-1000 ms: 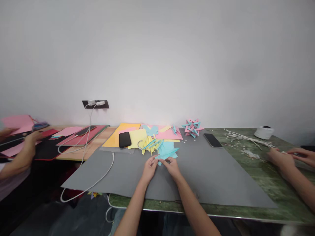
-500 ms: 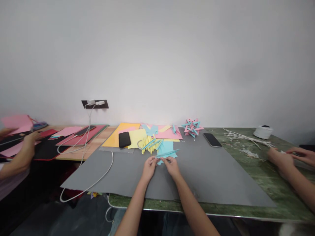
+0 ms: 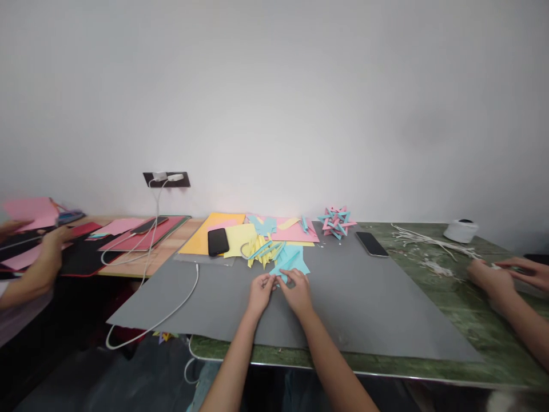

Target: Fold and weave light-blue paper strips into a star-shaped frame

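My left hand [image 3: 260, 290] and my right hand [image 3: 297, 289] meet at the middle of the grey sheet, fingertips pinched close together. Between them they hold a folded blue paper strip [image 3: 288, 264], its far end slanting up and to the right; the fingers partly hide it. Right behind lies blue paper [image 3: 302, 264]. A pile of folded yellow paper pieces [image 3: 256, 257] sits just beyond my left hand, with blue strips on top. Farther back stands a pink-and-blue paper star ball [image 3: 337, 222].
A grey sheet [image 3: 364, 309] covers much of the green table. Two phones, one a black phone [image 3: 218, 242] and the other a dark phone [image 3: 371, 244], lie on it. A white cable [image 3: 171, 316] crosses the left side. Co-workers' hands [image 3: 54, 240] work at left, others [image 3: 493, 277] at right.
The blue strip has turned from nearly level to a steeper slant between my fingers. My right hand has shifted slightly, its fingers more bent. At left, a co-worker's pink paper has moved slightly.
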`<action>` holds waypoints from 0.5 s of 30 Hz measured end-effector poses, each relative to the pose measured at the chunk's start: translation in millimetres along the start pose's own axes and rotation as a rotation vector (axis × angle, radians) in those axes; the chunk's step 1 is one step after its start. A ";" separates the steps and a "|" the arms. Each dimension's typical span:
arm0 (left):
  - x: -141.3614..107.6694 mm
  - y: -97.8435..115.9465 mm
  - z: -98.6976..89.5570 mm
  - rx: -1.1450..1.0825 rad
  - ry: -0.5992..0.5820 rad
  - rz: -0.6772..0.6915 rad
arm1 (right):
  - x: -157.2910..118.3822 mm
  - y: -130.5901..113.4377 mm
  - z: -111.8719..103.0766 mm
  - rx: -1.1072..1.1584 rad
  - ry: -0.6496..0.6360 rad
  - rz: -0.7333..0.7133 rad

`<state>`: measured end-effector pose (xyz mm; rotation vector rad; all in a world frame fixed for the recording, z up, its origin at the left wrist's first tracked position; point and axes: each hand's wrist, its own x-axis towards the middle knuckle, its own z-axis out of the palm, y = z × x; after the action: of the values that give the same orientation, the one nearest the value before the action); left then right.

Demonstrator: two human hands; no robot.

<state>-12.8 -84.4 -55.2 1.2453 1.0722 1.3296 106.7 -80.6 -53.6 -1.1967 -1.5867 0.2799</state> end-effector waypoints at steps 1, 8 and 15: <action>-0.2 0.2 0.0 0.007 -0.003 0.001 | 0.0 0.5 0.9 -0.009 -0.020 -0.006; -0.2 1.1 0.7 0.023 -0.015 -0.019 | 1.7 15.3 11.8 0.152 -0.034 0.130; 0.0 1.3 1.1 0.011 -0.013 -0.027 | 1.0 13.3 10.5 0.208 -0.047 0.153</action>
<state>-11.8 -84.6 -53.9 1.2421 1.0845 1.2955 105.3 -69.6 -66.5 -1.1575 -1.4679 0.5618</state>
